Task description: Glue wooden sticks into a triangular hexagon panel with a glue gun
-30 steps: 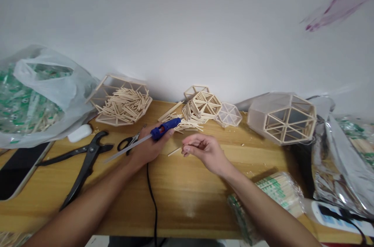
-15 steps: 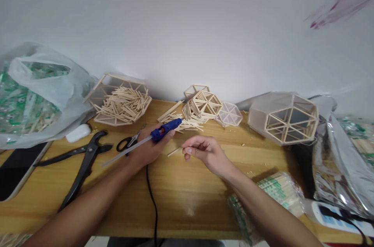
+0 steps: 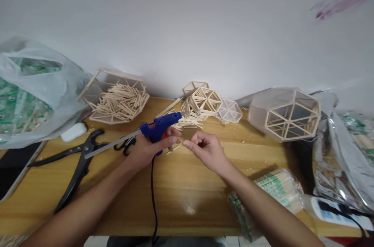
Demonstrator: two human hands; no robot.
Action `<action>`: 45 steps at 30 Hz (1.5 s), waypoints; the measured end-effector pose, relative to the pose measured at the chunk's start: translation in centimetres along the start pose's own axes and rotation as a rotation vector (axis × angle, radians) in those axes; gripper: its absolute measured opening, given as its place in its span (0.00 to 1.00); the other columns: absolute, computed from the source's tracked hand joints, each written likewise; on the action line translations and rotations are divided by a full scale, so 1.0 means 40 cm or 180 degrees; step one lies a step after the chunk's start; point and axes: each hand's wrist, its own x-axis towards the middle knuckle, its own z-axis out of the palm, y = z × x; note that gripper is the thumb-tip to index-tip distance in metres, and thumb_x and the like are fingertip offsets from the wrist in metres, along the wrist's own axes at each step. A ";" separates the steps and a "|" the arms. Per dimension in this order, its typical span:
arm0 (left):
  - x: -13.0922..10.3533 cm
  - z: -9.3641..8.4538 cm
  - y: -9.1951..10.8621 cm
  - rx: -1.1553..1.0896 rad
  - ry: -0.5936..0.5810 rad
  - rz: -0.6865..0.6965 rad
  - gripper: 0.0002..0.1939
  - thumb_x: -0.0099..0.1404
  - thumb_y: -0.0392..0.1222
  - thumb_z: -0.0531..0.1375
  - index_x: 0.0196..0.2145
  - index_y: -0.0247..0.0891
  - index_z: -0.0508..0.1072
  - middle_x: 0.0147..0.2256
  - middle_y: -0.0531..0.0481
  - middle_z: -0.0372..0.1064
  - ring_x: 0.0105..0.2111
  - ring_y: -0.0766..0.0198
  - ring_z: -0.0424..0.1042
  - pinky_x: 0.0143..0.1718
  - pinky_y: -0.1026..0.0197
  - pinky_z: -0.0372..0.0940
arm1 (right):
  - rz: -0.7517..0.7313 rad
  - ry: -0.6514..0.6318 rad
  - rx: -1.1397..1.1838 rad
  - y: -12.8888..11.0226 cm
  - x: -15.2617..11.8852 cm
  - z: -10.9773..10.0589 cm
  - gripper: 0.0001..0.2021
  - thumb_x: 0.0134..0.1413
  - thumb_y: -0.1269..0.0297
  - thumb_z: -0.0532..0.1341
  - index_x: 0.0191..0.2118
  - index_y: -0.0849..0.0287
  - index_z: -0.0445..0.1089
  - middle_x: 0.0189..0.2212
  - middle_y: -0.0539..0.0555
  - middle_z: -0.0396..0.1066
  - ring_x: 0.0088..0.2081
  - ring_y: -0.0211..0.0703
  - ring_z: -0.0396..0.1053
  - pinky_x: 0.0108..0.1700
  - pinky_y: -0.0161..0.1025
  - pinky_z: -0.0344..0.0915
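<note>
My left hand (image 3: 147, 147) is wrapped round the grip of a blue hot glue gun (image 3: 157, 127). Its nozzle points right, at the stick pile, and a long translucent glue stick (image 3: 113, 145) sticks out of its back. Facing it, my right hand (image 3: 209, 151) is closed in a pinch, thumb against forefinger. A short thin wooden stick (image 3: 173, 149) runs left from its fingertips, just below the left thumb; the exact grip point is hard to see. Behind the nozzle lie a pile of loose sticks (image 3: 188, 123) and a small stick-built frame (image 3: 206, 101).
On the left are black pliers (image 3: 87, 149), scissors (image 3: 126, 146), a phone (image 3: 17, 165), a white case (image 3: 74, 132) and a plastic bag (image 3: 58, 79). A stick-filled octagonal basket (image 3: 113, 118) stands behind; another frame (image 3: 288, 122) and a wrapped stick bundle (image 3: 277, 188) are right.
My left hand has turned the glue gun and shifted it slightly left and down, bringing its fingers into view. The right hand keeps its pinch almost in place. The view has tilted slightly.
</note>
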 end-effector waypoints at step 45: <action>-0.002 0.015 -0.006 -0.0055 -0.0148 -0.0351 0.16 0.50 0.44 0.75 0.29 0.39 0.72 0.31 0.52 0.75 0.35 0.62 0.73 0.42 0.58 0.70 | -0.0690 -0.0368 -0.0926 0.011 0.000 -0.014 0.27 0.71 0.46 0.58 0.23 0.57 0.59 0.20 0.44 0.53 0.24 0.33 0.51 0.28 0.34 0.49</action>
